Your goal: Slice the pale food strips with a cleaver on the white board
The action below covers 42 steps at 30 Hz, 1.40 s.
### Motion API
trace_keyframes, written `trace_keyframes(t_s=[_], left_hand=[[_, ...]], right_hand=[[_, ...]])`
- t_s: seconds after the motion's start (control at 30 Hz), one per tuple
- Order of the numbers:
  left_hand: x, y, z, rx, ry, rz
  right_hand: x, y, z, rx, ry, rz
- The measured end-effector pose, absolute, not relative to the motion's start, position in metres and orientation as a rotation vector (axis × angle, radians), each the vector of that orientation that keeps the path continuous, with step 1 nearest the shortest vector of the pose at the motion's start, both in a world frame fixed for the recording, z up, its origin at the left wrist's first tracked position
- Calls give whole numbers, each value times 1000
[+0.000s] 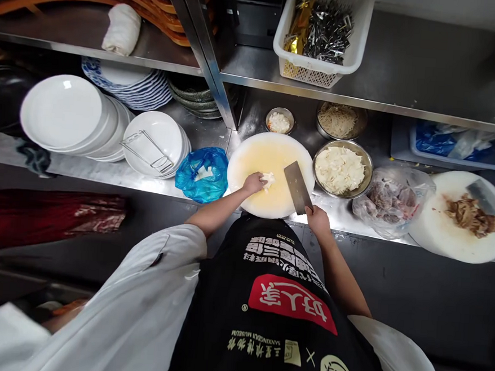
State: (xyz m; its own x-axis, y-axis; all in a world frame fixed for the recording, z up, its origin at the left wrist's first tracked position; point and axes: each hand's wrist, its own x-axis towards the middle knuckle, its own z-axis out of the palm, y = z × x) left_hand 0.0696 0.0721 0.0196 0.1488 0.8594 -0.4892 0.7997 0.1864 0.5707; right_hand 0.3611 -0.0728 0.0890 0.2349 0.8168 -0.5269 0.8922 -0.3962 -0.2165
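My right hand (318, 221) grips the handle of a cleaver (297, 183), whose broad blade lies over the right part of a round white cutting board (244, 150). At the board's middle, my left hand (254, 183) has its fingers closed on some white sliced pieces (268, 180). Close to the board's right edge stands a metal bowl (369, 180) heaped with pale slices (341, 168). Behind the board sits a small bowl of chopped white bits (279, 123). A blue plastic bag (189, 176) with white pieces inside rests to the left.
Stacked white plates (61, 113) and a wire rack (148, 150) occupy the left counter. A bowl of shreds (337, 119), a clear bag (393, 201) and a second board (435, 221) with brown meat are right. Overhead, a shelf holds a white basket (313, 66). Another person's arm (66, 315) shows lower left.
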Motion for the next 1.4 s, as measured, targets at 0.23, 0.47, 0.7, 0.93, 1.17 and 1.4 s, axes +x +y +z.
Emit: trace_keyframes(t_s=[0.23, 0.47, 0.7, 0.93, 1.17, 1.4], left_hand=[[56, 33, 5, 2332, 1339, 523], [57, 29, -20, 2441, 1124, 488], [55, 28, -25, 2414, 1103, 526], [41, 24, -26, 2400, 1130, 570], [32, 29, -32, 2461, 1093, 529], [33, 30, -34, 2461, 1097, 566]], right_hand=[[351, -80, 95, 2327, 1827, -1033], [352, -64, 81, 2245, 1751, -1070], [379, -55, 81, 2330, 1631, -1036], [353, -82, 102, 2113, 1763, -992], [321, -111, 122, 2118, 1838, -782], [296, -102, 124, 2019, 1742, -797]])
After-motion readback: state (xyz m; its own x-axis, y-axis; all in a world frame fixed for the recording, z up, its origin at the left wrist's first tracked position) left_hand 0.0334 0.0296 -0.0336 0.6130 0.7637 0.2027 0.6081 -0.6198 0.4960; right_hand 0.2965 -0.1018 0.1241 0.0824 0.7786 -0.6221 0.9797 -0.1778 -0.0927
